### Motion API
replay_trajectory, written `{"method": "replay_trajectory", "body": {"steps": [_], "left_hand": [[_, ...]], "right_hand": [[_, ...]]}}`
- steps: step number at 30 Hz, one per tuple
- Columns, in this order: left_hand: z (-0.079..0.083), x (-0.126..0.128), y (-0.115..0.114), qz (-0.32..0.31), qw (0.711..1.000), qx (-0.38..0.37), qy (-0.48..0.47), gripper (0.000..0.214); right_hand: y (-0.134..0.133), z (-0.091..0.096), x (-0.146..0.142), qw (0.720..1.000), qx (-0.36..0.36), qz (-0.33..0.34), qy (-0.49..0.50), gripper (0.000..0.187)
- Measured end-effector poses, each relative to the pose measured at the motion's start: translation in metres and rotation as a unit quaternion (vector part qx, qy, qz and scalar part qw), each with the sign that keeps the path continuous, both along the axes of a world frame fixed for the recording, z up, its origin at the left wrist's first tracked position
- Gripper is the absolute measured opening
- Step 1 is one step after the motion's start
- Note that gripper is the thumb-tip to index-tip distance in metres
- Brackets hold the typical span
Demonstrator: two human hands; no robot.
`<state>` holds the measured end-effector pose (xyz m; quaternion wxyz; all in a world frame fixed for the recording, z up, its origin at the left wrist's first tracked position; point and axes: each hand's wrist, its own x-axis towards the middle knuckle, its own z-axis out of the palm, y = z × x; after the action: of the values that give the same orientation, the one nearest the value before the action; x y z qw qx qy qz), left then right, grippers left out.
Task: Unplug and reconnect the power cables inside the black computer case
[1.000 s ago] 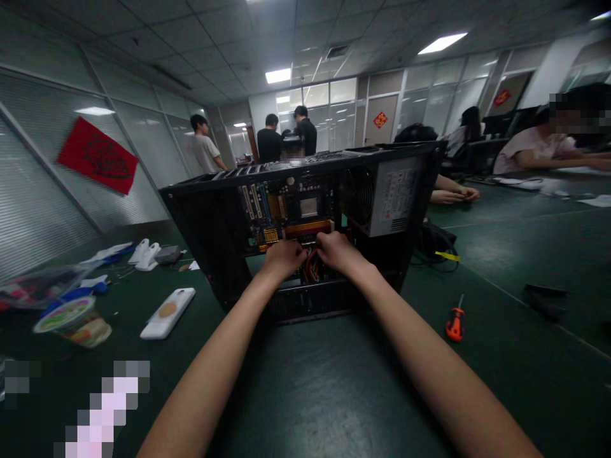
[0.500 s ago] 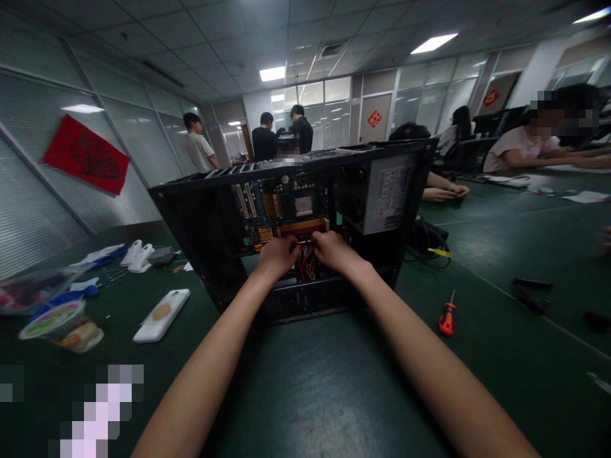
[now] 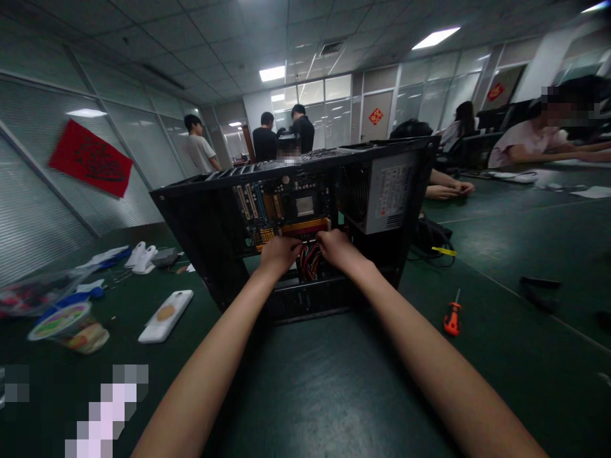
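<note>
An opened black computer case (image 3: pixel 296 302) stands in front of me on the green table. Inside it are a motherboard (image 3: pixel 286 191) and, at the upper right, a silver power supply (image 3: pixel 390 191) with a fan. My left hand (image 3: pixel 281 253) reaches in by the lower edge of the red and yellow memory slots (image 3: pixel 305 228), its fingers closed in a pinch. Just to its right, my right hand (image 3: pixel 338 248) is also closed, knuckles bent. Red and black power cables (image 3: pixel 310 262) hang between and below the hands. Whatever the fingertips hold is too small or hidden to make out.
An orange screwdriver (image 3: pixel 452 319) lies right of the case, near a black cable bundle (image 3: pixel 432 238). At left are a white phone (image 3: pixel 166 316), a clear plastic cup (image 3: pixel 71 327) and plastic bags (image 3: pixel 38 292). A co-worker's hands (image 3: pixel 451 189) rest behind the case.
The view has shifted slightly, so things on the table sit a little further right. Both hands stay at the memory slots, with a small shift of the fingers.
</note>
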<state>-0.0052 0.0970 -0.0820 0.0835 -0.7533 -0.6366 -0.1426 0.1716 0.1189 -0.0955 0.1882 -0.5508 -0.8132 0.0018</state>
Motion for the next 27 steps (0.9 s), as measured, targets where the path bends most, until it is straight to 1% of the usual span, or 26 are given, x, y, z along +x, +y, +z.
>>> {"method": "replay_trajectory", "body": {"steps": [3, 8, 13, 19, 27], "left_hand": [[0.0003, 0.0016, -0.0005, 0.008, 1.000, -0.001, 0.007, 0.033], [0.0018, 0.0038, -0.0014, 0.002, 1.000, 0.002, 0.022, 0.033], [0.0042, 0.0057, -0.0010, 0.017, 0.999, -0.003, 0.040, 0.034], [0.0070, 0.0076, -0.0004, 0.025, 0.998, -0.003, 0.059, 0.035], [0.0056, 0.0065, 0.0013, 0.023, 0.999, -0.007, 0.031, 0.034]], "right_hand": [[0.0006, 0.0004, -0.0003, 1.000, -0.008, -0.001, -0.014, 0.032], [-0.0010, 0.0018, 0.0008, 0.999, -0.008, -0.005, -0.031, 0.033], [-0.0032, 0.0043, 0.0005, 0.999, 0.004, -0.008, -0.046, 0.033], [-0.0044, 0.0086, -0.0003, 0.999, -0.002, -0.013, -0.049, 0.034], [-0.0084, 0.0092, 0.0002, 0.998, 0.009, -0.023, -0.050, 0.035]]}}
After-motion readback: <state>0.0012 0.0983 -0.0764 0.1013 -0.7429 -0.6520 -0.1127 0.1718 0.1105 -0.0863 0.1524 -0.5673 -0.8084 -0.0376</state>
